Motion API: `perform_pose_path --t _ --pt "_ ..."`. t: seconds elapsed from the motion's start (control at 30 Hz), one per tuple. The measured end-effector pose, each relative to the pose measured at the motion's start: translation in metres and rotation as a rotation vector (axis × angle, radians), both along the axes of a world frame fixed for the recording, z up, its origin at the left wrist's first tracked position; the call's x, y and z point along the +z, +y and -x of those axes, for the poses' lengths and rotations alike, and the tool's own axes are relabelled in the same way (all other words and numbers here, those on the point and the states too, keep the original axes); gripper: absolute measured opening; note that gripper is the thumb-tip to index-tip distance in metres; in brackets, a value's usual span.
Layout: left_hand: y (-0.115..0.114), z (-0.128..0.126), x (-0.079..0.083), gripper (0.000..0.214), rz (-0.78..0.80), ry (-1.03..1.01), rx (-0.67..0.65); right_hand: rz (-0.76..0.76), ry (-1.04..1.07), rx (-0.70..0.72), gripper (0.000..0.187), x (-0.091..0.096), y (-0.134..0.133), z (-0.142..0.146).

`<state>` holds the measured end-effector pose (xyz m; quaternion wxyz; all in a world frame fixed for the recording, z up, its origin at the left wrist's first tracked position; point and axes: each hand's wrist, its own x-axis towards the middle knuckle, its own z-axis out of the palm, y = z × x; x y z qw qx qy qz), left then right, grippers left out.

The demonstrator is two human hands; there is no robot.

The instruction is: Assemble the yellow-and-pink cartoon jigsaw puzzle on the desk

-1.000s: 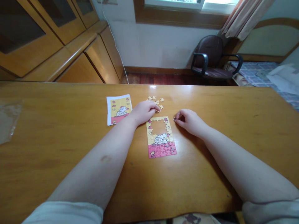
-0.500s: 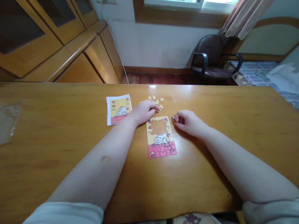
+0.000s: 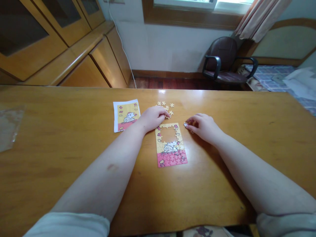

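The partly assembled jigsaw puzzle (image 3: 172,159) lies on the table between my hands, with a hole in its upper middle showing bare wood. My right hand (image 3: 204,129) is just right of the puzzle, thumb and fingertips closed on a small white puzzle piece (image 3: 185,124). Under those fingers another piece partly shows. My left hand (image 3: 154,118) rests above the puzzle's top left corner, fingers loosely bent and apart, touching the near side of the loose yellow puzzle pieces (image 3: 171,105). Its thumb is hidden.
A printed reference picture (image 3: 128,112) lies left of my left hand, partly covered by the forearm. A clear plastic bag (image 3: 10,126) is at the table's far left. Beyond the table (image 3: 74,138) stand a wooden cabinet (image 3: 108,59) and an office chair (image 3: 222,59).
My right hand's fingers have lifted and opened a little, so the white piece shows more clearly at their tips. My left hand has stayed in place.
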<state>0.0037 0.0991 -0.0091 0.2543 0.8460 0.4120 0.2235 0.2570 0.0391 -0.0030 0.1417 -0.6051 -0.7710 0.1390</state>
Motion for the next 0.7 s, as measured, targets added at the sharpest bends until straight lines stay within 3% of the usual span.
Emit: perform_pose_path --t 0.2,0.43,0.57,0.7 --pt "0.001 0.0 -0.001 0.03 0.009 0.007 0.005 0.118 0.003 -0.012 0.009 0.005 -0.001 0.003" --pt "0.0 0.001 -0.001 0.03 0.008 -0.001 0.008 0.123 0.101 0.068 0.005 0.01 -0.008 0.008" --pt "0.0 0.0 0.0 0.03 0.001 -0.005 0.002 0.19 0.276 0.195 0.005 0.016 -0.015 0.013" --pt "0.0 0.0 -0.001 0.03 -0.01 -0.002 -0.007 0.283 0.308 0.36 0.006 0.021 -0.025 0.026"
